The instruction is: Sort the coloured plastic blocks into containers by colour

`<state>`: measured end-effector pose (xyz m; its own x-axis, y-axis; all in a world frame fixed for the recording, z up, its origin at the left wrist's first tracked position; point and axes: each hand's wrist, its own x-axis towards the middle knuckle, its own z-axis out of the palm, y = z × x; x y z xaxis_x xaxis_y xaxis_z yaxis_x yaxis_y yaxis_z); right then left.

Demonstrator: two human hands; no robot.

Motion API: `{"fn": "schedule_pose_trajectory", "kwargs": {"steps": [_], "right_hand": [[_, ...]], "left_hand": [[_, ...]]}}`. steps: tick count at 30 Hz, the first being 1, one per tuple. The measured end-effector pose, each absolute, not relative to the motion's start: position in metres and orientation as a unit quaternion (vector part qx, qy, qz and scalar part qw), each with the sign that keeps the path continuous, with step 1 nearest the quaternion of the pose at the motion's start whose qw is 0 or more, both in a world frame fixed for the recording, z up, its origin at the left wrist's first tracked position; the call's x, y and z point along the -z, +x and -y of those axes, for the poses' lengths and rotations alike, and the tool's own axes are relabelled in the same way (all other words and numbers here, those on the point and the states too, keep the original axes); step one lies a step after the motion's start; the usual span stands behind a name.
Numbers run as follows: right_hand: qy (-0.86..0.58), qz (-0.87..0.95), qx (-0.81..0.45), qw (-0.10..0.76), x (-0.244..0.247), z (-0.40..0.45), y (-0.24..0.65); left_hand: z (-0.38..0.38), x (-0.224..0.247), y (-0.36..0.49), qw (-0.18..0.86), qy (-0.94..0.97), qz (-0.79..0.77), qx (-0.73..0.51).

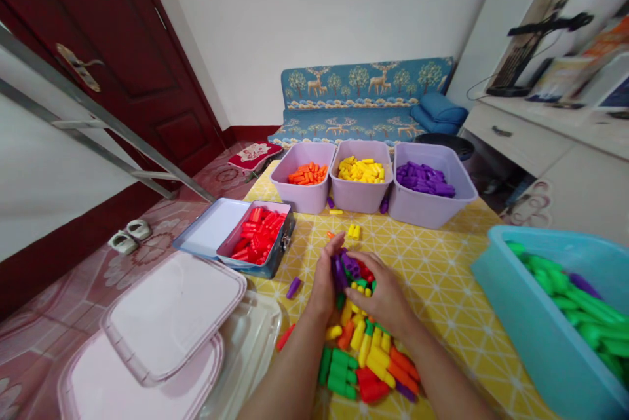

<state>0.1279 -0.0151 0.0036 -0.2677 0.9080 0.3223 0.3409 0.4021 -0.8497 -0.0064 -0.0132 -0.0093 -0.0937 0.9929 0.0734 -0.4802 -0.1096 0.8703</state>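
My left hand and my right hand are cupped around a cluster of purple bullet-shaped plastic pieces, pressing it from both sides. Below and between my wrists lies a mixed pile: yellow pieces, green pieces, red pieces and orange pieces. A single purple piece rests on the table left of my left hand. Just beyond my fingertips sits a small yellow group. My palms hide part of what I hold.
Three lilac bins stand at the back, with orange, yellow and purple pieces. Red pieces fill an open tin box at left, near stacked lids. A turquoise bin of green pieces stands right on the yellow-patterned table.
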Motion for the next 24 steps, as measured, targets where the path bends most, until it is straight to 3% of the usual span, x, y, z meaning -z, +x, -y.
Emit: {"fn": "schedule_pose_trajectory", "kwargs": {"steps": [6, 11, 20, 24], "right_hand": [[-0.505, 0.615, -0.351, 0.493, 0.007, 0.004, 0.141], [-0.531, 0.536, -0.408, 0.514, 0.014, 0.002, 0.147], [-0.499, 0.505, -0.443, 0.547, 0.010, 0.007, 0.143], [-0.486, 0.571, -0.392, 0.533, 0.003, 0.010, 0.144]], "left_hand": [[0.012, 0.009, -0.005, 0.614, 0.367, -0.352, -0.604], [0.008, 0.010, -0.003, 0.577, 0.379, -0.371, -0.621], [0.004, 0.021, -0.005, 0.547, 0.284, -0.424, -0.663], [0.006, 0.018, -0.005, 0.554, 0.274, -0.408, -0.672]]}}
